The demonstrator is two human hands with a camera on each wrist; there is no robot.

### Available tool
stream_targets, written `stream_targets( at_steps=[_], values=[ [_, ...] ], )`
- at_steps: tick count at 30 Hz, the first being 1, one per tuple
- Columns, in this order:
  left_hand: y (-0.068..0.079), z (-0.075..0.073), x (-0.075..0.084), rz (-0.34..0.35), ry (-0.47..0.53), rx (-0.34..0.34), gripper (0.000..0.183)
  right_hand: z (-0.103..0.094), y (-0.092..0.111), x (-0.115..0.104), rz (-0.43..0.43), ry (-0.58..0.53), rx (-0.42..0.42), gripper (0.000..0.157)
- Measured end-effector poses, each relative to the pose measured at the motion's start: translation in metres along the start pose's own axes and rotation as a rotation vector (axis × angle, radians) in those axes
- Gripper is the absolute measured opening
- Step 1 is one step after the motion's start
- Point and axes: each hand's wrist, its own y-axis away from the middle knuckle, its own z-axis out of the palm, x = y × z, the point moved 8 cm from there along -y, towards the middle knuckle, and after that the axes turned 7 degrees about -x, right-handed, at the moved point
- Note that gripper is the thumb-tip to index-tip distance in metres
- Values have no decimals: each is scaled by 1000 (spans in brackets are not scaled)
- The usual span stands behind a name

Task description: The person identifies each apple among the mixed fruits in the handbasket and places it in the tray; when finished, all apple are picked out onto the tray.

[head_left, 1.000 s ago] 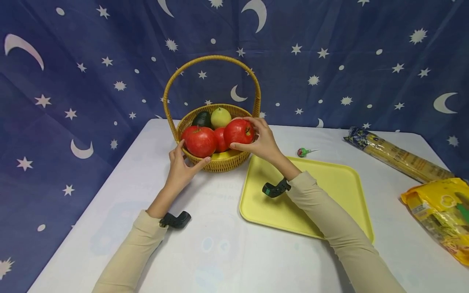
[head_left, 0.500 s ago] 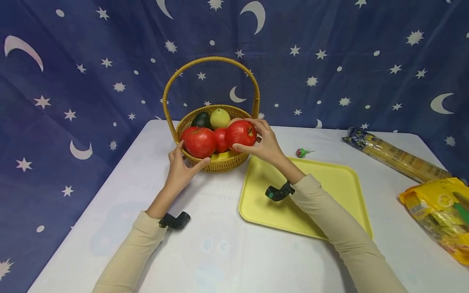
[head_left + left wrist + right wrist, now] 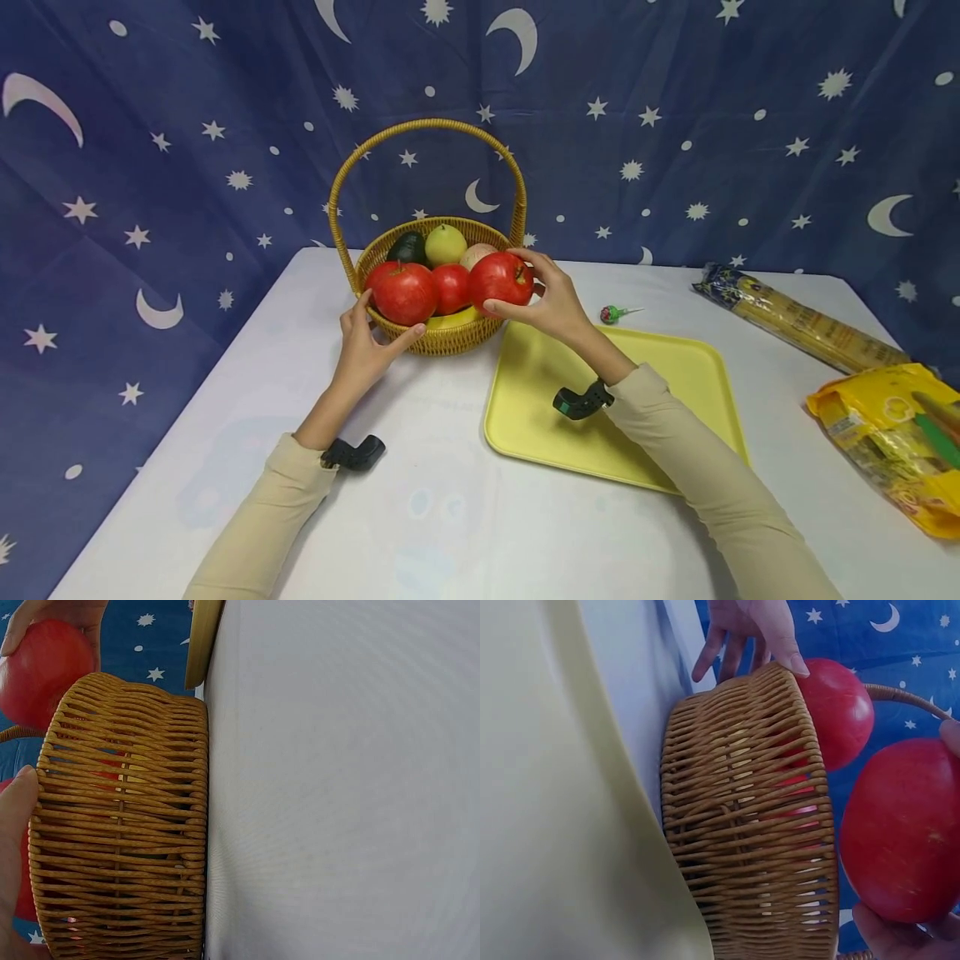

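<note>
My right hand (image 3: 553, 302) grips a red apple (image 3: 498, 279) between thumb and fingers, above the right front rim of a wicker basket (image 3: 457, 340). In the right wrist view the held apple (image 3: 904, 832) hangs apart from the rim. At the basket's left front, my left hand (image 3: 363, 350) rests with spread, fairly straight fingers and its thumb against the rim (image 3: 37, 802). Inside lie a large red apple (image 3: 405, 293), another red fruit (image 3: 452, 287), a green pear (image 3: 446, 245), a dark avocado (image 3: 407, 248), a pale round fruit (image 3: 476, 253) and a yellow fruit (image 3: 453, 320), partly hidden.
A yellow tray (image 3: 525, 408) lies right of the basket, under my right forearm. Behind it is a lollipop (image 3: 611, 314). Farther right are a noodle-like long packet (image 3: 806, 321) and a yellow bag (image 3: 892, 433). The basket's tall handle (image 3: 427, 123) arches above the fruit.
My right hand has moved slightly right with the apple, uncovering the pale round fruit behind it. My left hand stays at the basket rim. The head view has shifted a little.
</note>
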Motion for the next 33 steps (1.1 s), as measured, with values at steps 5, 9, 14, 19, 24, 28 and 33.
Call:
stream_targets(
  at_steps=[5,9,14,19,24,28,33],
  values=[
    [0,-1,1,3,2,1,104,-4,5,-1,-9,-13,0,68],
    [-1,-2,1,3,2,2,104,-9,7,1,-12,-23,6,67],
    [-1,-2,2,5,0,5,104,-14,10,6,-16,-22,26,66],
    [0,-3,1,9,6,12,103,-18,15,10,-31,-10,36,65],
    [2,-2,0,1,9,15,103,-20,20,15,-20,7,32,66],
    [1,-1,0,4,10,12,103,-22,23,18,-10,11,34,66],
    [1,0,1,3,4,2,103,-24,27,20,-8,11,43,68]
  ],
)
